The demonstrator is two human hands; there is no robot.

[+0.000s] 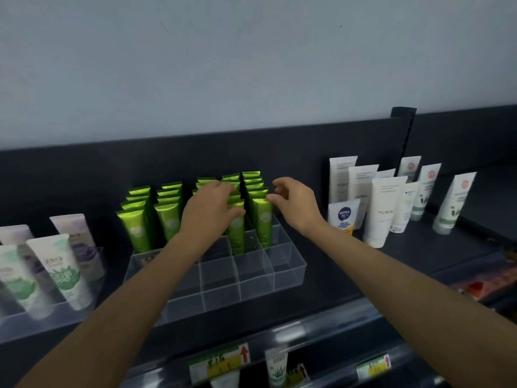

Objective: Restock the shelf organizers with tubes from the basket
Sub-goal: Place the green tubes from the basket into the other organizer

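Far left: a clear side tray [42, 317] holds white tubes with green and purple print [63, 264], leaning, blurred at the edge.

Centre: the clear gridded organizer [288, 271] sits on the dark shelf [419, 247]. Its back rows are packed with green tubes [134, 228] standing cap-down, crimped ends up. Front cells are bare, so I judge the restock partly done. No basket in view; I cannot say where it stands.

My left hand [208, 207] lies over the middle columns, fingers curled down onto the crimps and thumb against one front green tube [236, 233]. Whether it grips that tube or only steadies it, I cannot tell.

My right hand [293, 201] hovers just right of the rightmost column, fingers half-curled and spread, holding nothing, fingertips near the top of the end tube [263, 217].

Handling, as I judge it: these tubes look light, soft-walled, glossy, likely slick. Squeeze the body and it dents. Best hold is the flat stiff crimp or high on the shoulders, dropping straight into a cell.

Right: white tubes [382, 211] stand loose on the shelf, a small blue-labelled one [343, 215] in front.
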